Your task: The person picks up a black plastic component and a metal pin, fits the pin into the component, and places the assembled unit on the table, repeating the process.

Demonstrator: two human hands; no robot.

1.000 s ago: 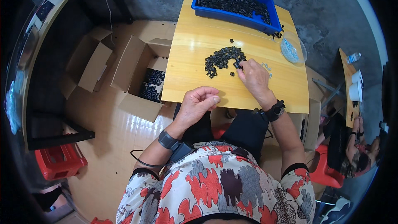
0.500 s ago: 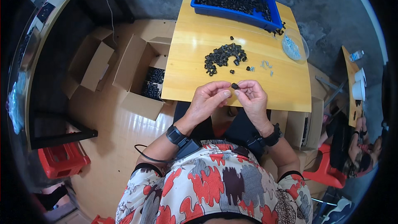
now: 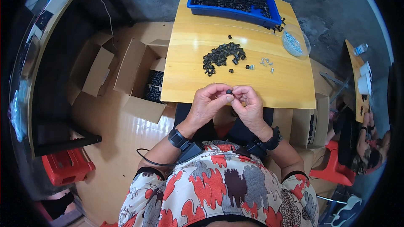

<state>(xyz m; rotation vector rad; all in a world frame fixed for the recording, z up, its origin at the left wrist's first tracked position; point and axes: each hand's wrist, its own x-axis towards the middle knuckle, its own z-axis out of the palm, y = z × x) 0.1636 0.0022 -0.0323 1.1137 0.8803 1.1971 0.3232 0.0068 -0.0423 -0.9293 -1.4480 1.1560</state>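
Observation:
Just above the table's near edge, my left hand (image 3: 210, 104) and my right hand (image 3: 250, 106) meet fingertip to fingertip. Between them is a small black cylindrical plastic part (image 3: 229, 92), pinched from both sides; the fingers cover much of it. Farther up the yellow table (image 3: 286, 88) lies a curved pile of similar black parts (image 3: 219, 56), with a few strays around it. To the pile's right are several loose silvery screws (image 3: 266, 62). Whether a screw is in the held part cannot be seen.
A blue tray (image 3: 235, 13) full of black pieces stands at the table's far edge, beside a clear bowl (image 3: 305, 44) of screws. An open cardboard box (image 3: 145, 110) with black parts sits left of the table. Another person (image 3: 368, 143) works at the far right near a red stool (image 3: 336, 168).
Both hands have shifted slightly left in view with the black part. The right fingers have closed in toward the left ones. The view itself has moved a little.

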